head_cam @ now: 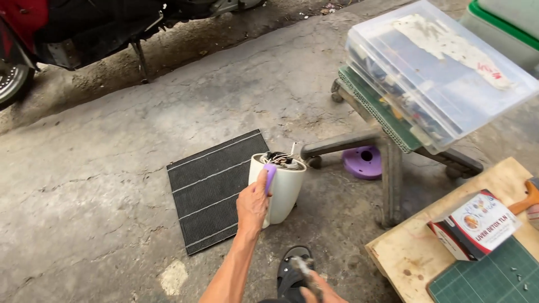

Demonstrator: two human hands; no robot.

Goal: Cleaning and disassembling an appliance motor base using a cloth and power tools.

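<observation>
Right hand [319,290] at the bottom edge, mostly cut off. It's blurred, with something small and greyish at the fingertips; can't tell what it is or whether the hand is clenched on it. Black sandal [292,270] just beside it on the concrete; the foot is only partly in frame.

Left hand [254,201] has its forearm coming up from the bottom edge. It's wrapped around the side of a white appliance body [281,191] and grips it at the purple handle strip [270,176], thumb along the strip. The body stands upside down and slightly tilted, its lower end on the near right corner of a black ribbed mat [210,188] that lies flat on the ground. The open end faces up, with wires and metal parts [281,159] showing inside; too small to sort out.

At right is the corner of a wooden board [415,255], cut off by the frame. On it: a small carton [474,224] lying on its side, a green cutting mat [488,278] with small bits scattered on it, and an orange tool handle [528,197], clipped at the edge.

Behind the body is a low wheeled metal stand [387,163] with a green perforated top. A purple disc [363,162] lies on the ground under it. A clear lidded plastic box [438,73] sits tilted on the stand, contents a jumble.

Top left: a motorbike [67,28] on its kickstand, only the lower part visible.
</observation>
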